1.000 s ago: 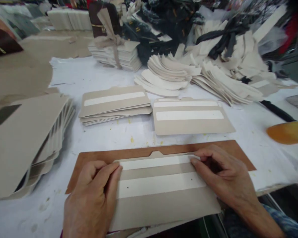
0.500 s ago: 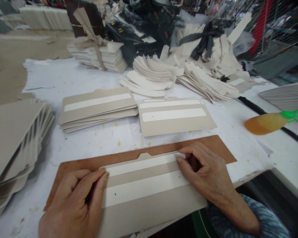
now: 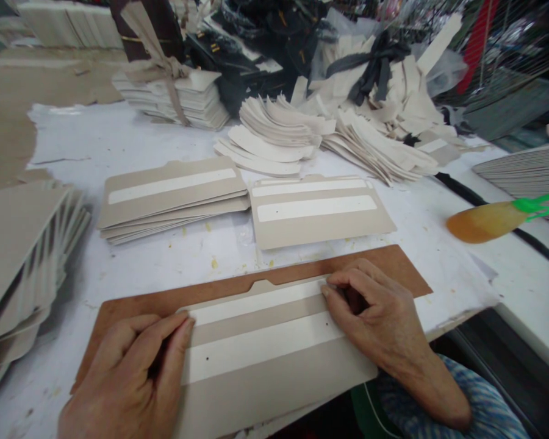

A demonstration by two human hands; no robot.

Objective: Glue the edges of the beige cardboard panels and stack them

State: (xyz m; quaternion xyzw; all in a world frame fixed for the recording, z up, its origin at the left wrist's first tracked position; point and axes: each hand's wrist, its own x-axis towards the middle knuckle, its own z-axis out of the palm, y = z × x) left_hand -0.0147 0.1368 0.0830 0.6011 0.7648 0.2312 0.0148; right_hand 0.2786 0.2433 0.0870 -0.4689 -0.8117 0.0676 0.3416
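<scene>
A beige panel [image 3: 279, 372] with a small tab on its top edge lies at the table's front, over a brown board [image 3: 302, 268] that shows behind it. Two white strips run across the panel, the lower strip [image 3: 265, 344] marked with two dark dots. At the left end of the upper white strip [image 3: 256, 303], my left hand [image 3: 132, 372] pinches with thumb and fingertips. My right hand [image 3: 377, 317] pinches the same strip's right end, near the panel's top edge. Both hands partly cover the panel's sides.
Behind the board lie a stack of beige panels [image 3: 174, 210] and another panel pile [image 3: 324, 228]. Large panels [image 3: 18, 244] lean at left. Strip bundles [image 3: 283, 128] and a tied stack [image 3: 183, 100] are at the back. An amber bottle with green top [image 3: 480, 225] lies right.
The view has shifted slightly, so everything sits a little further left and higher. Both hands keep their pinch at the strip's ends, with no clear movement on the panel.
</scene>
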